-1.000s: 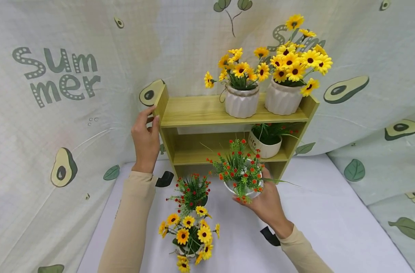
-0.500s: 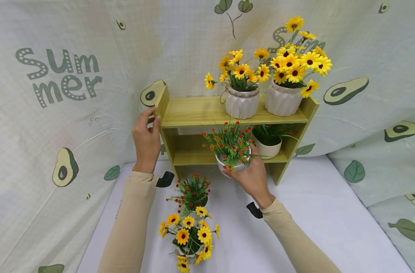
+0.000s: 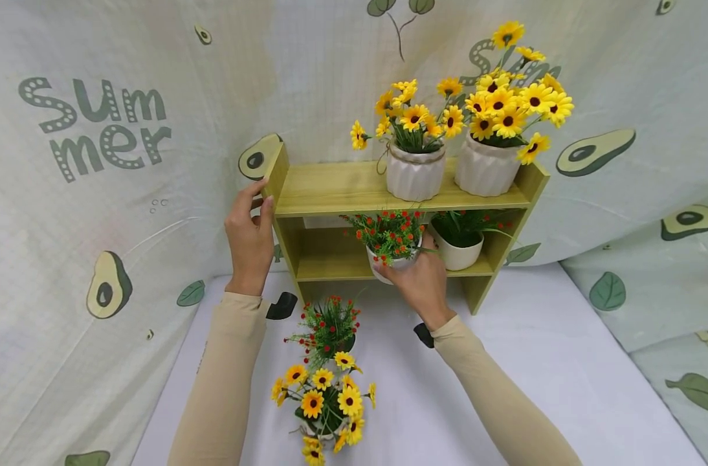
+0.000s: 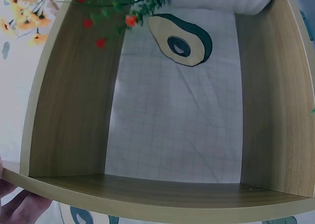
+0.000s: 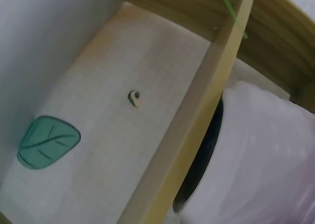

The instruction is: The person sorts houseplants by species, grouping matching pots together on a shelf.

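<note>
My right hand (image 3: 415, 278) grips a white pot (image 3: 378, 262) of small red flowers (image 3: 391, 233) at the front of the middle shelf. The thumb lies on the pot's near side, and the hand hides part of the pot. In the right wrist view, the white pot (image 5: 261, 160) has its dark base close against the shelf board (image 5: 192, 130); whether it rests there I cannot tell. My left hand (image 3: 250, 236) touches the upper left side panel of the wooden shelf (image 3: 336, 194) from outside. Its fingertips (image 4: 24, 204) show at the panel in the left wrist view.
Two white pots of yellow flowers (image 3: 415, 175) (image 3: 486, 168) stand on the top shelf. Right of the held pot is a cream pot (image 3: 461, 254) of greenery. A red-flowered plant (image 3: 327, 327) and a yellow-flowered plant (image 3: 325, 401) stand on the white table (image 3: 534, 362) in front.
My right hand has carried the red-flowered pot forward and slightly left, from in front of the shelf to the middle shelf's opening. The left hand has stayed at the side panel.
</note>
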A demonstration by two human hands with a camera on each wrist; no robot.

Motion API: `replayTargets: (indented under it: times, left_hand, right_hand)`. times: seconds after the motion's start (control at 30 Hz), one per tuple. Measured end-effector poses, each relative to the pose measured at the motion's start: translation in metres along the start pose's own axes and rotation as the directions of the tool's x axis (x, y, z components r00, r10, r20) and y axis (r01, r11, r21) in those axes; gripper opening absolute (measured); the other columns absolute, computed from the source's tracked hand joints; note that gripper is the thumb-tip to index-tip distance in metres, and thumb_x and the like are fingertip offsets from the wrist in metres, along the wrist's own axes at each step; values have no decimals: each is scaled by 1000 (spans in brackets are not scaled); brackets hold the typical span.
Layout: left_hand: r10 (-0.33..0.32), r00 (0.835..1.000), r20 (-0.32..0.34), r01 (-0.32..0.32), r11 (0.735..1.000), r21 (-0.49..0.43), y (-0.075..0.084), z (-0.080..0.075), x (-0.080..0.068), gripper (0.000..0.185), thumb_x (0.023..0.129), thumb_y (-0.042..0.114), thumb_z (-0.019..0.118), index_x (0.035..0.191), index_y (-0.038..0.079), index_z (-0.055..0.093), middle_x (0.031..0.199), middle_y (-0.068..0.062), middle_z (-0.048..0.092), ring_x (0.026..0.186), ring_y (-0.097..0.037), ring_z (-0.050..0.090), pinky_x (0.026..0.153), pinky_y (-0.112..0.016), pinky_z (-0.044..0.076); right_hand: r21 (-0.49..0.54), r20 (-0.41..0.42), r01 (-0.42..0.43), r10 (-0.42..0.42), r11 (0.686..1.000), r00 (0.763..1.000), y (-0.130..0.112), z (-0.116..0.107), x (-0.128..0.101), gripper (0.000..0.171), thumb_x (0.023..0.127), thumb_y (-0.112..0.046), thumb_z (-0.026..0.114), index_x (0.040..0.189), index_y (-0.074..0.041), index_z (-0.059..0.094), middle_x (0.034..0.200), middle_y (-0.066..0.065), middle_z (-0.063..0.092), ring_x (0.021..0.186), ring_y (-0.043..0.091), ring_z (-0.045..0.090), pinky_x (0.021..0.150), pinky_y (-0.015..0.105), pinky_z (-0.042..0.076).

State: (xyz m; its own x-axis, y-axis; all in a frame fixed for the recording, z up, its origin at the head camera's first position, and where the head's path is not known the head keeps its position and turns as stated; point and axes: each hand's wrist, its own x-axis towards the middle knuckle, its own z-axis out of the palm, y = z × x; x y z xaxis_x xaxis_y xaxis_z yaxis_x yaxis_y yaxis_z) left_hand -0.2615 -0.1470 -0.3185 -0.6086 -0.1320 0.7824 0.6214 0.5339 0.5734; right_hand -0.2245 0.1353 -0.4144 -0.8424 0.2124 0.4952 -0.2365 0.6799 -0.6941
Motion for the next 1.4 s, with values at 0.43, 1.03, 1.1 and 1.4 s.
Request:
replayTargets:
  times: [0.43,1.03,1.1,1.4]
  left_hand:
    - [16,1000,-3,-16,1000,2,1,-1,1,32,108,11,61,137,-3,65,128,-24,69,108,-39,72,75,-7,46]
    - [-9,1000,-7,9,1000,15,-1,0,-4,31,106,7,64,136,-2,67,129,-22,69,107,-37,72,75,-7,44]
    - [-5,1000,-6,5,1000,16,-1,0,-4,31,106,8,63,136,-2,66,129,-22,69,107,-37,72,75,-7,44]
    - [25,1000,-2,-25,999,22,-1,0,-1,33,108,11,61,137,-3,65,129,-23,69,107,-38,72,75,-7,45]
  right_hand:
    - [-140,23,4,-1,990,1000,-1,8,17,75,77,-58,90,89,11,63,58,4,41,58,32,54,54,41,39]
    - [-187,11,65,-64,980,998,14,7,-30,104,88,-41,88,158,11,31,147,33,50,134,48,52,109,60,46]
    - [-165,-8,89,-92,982,996,19,5,-49,101,87,-35,90,157,10,33,151,33,46,136,48,50,107,62,47]
    - [-149,117,232,-215,961,969,42,1,-132,77,81,-19,94,142,6,54,135,23,60,122,41,63,99,55,55]
